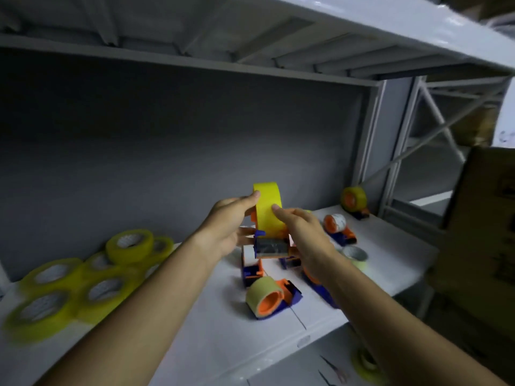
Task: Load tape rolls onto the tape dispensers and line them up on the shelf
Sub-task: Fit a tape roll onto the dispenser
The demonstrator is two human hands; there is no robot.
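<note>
- I hold a yellow tape roll [268,206] up above the white shelf [223,330], standing on edge with its outer band facing me
- My left hand [232,229] is curled round the roll's left side: the fingertips rest on the top left of the band, and the lower fingers reach toward the dispenser below
- My right hand [302,232] pinches the roll from the right, one fingertip pressed on the middle of the yellow band
- The roll sits on an orange and blue tape dispenser [271,246], which hangs just under my fingers; its grey front plate shows between my two hands
- On the shelf below, nearer to me, lies a loaded dispenser [271,298] with a pale roll on an orange hub, on its side
- Another blue dispenser [252,270] stands just behind it, partly hidden by what I hold
- Far right, near the shelf post, are two more loaded dispensers, one yellow [354,201], one with white tape [338,227]
- A loose pale roll [356,257] lies just beside my right wrist
- Well to my left, a heap of spare yellow rolls [92,280] lies flat on the shelf, some stacked
- A cardboard box [479,232] stands at the right edge
</note>
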